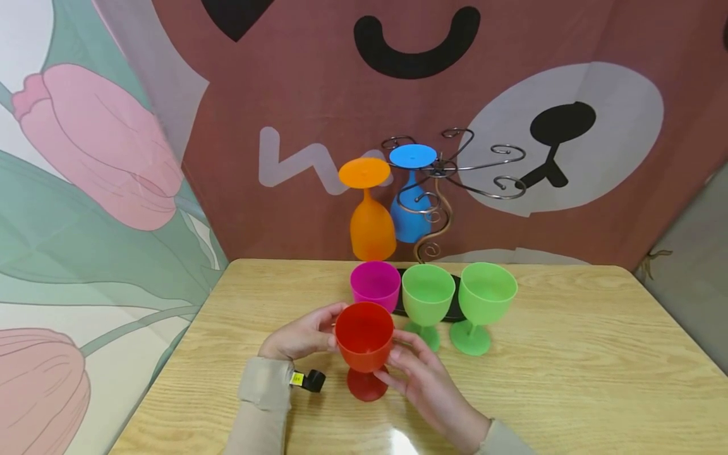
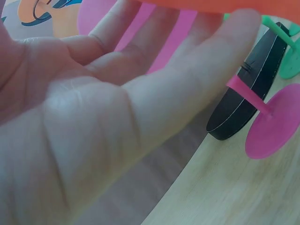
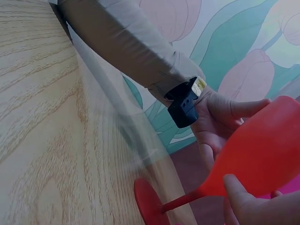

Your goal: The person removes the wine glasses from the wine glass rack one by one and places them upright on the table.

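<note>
A red plastic goblet [image 1: 364, 355] stands upright between both hands near the front of the table. My left hand [image 1: 301, 333] holds its bowl from the left, thumb at the near side and fingers behind. From the right, my right hand [image 1: 423, 385] grips the lower bowl with thumb and fingers. The right wrist view shows the goblet's stem and round foot [image 3: 149, 201] free of the fingers. Just behind it is a magenta goblet [image 1: 375, 283], its foot [image 2: 276, 124] visible in the left wrist view. Two green goblets, one in the middle [image 1: 428, 297] and one farther right [image 1: 488, 294], stand upright beside it.
Behind the goblets rises a curled metal rack [image 1: 446, 218] on a round black base [image 2: 243, 93]. An orange goblet [image 1: 372, 227] and a blue goblet [image 1: 402, 221] hang upside down from its left arms. The wooden table [image 1: 591, 354] backs onto a printed cloth.
</note>
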`<state>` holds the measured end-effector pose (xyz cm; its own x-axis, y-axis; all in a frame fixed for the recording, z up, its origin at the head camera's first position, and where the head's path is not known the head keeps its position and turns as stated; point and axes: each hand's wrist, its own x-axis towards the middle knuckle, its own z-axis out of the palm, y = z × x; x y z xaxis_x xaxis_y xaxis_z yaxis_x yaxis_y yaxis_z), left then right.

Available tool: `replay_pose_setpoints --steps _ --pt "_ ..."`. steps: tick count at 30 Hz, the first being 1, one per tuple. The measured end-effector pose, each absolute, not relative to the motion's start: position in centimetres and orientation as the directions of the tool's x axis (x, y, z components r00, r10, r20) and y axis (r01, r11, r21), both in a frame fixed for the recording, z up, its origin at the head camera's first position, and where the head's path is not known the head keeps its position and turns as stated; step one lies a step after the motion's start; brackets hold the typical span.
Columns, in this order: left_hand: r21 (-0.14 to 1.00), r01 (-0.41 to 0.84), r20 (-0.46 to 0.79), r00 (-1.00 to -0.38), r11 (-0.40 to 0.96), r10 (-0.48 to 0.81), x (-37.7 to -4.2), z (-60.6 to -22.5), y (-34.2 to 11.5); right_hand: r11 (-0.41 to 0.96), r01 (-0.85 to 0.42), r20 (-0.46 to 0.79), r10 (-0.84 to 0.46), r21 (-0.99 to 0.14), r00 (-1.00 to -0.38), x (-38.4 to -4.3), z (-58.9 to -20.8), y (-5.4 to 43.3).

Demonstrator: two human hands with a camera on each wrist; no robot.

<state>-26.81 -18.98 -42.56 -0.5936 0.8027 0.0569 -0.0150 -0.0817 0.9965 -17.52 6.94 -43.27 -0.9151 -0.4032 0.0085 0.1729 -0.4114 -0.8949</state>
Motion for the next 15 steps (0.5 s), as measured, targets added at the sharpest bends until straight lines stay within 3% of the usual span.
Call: replay_pose_setpoints --steps 15 --pt "0.996 -0.067 0.006 -0.619 -0.060 0.786 -26.81 -42.53 -19.47 -0.440 0.152 0.034 -0.387 -0.885 -0.921 -17.55 -43.50 6.70"
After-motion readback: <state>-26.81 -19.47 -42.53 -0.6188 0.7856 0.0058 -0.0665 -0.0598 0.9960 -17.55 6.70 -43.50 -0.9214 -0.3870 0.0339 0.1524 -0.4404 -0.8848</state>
